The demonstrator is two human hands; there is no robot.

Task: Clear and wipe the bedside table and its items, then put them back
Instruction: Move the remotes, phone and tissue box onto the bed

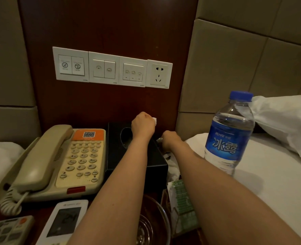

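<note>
Your water bottle (229, 137) reads "冰露" in white on blue; the telephone (58, 156) wears an orange QR sticker. Your left hand (142, 124) is fisted round a white wad (154, 120) over the black tissue box (114, 156). Your right hand (170, 140), at its 4 o'clock beside the box, pinches a white scrap (159, 139). The phone sits at 9 o'clock and the bottle at 3.
</note>
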